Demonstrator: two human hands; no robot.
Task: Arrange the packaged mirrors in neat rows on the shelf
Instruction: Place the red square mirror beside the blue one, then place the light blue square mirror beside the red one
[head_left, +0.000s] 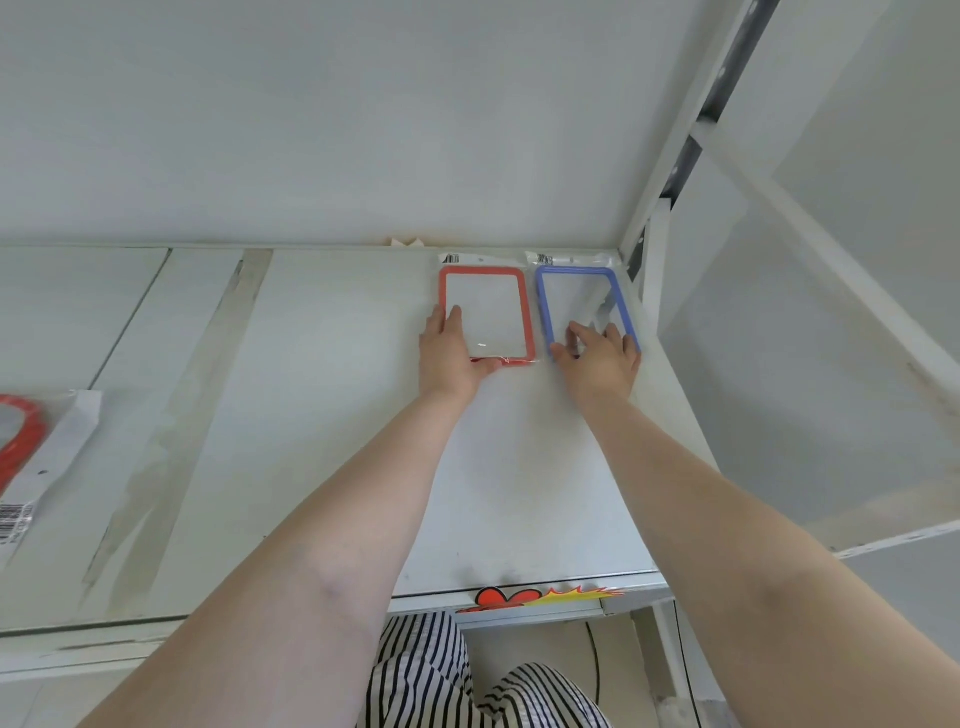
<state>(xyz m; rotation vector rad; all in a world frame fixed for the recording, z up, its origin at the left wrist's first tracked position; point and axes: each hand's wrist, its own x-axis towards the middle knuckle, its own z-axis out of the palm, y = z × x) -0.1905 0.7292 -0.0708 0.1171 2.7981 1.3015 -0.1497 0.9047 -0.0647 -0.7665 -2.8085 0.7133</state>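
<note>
**Two framed mirrors squared up at the back corner of the shelf**

Nearest, at 6 o'clock: striped fabric (431, 670) of the person's clothing, below the shelf's front lip. A red and yellow sticker (540, 597) sits on that lip. Both bare forearms reach up and away across the shelf (311, 415), a white painted board, matt, scuffed, with pale strips of old tape running front to back.

At 9 o'clock, well apart from the hands: a packaged red mirror (21, 447), rounded frame, in a clear sleeve with a barcode label. Mostly cut off by the frame edge.

Further in, toward 12–1 o'clock: left hand (449, 353) lies flat, fingers straight, on the lower left corner of the red-framed mirror (488, 312); thumb along its bottom edge. It presses rather than grips. Right hand (597, 353) has fingers loosely spread over the lower end of the blue-framed mirror (587, 306), fingertips on the frame and glass. Whether any finger hooks under the edge, cannot tell.

Both mirrors are rectangular, thin plastic frames, rounded corners, in glossy clear bags with barcode headers at the far end. They lie side by side, just apart, tops near the back wall, blue one beside the corner upright (649, 249).

Handling judgement: light, stiff, flat; glass fragile; the film probably slick on paint, so they should slide easily under a flat palm. Best held by the frame's long edges, not the glass centre or the floppy header.
</note>
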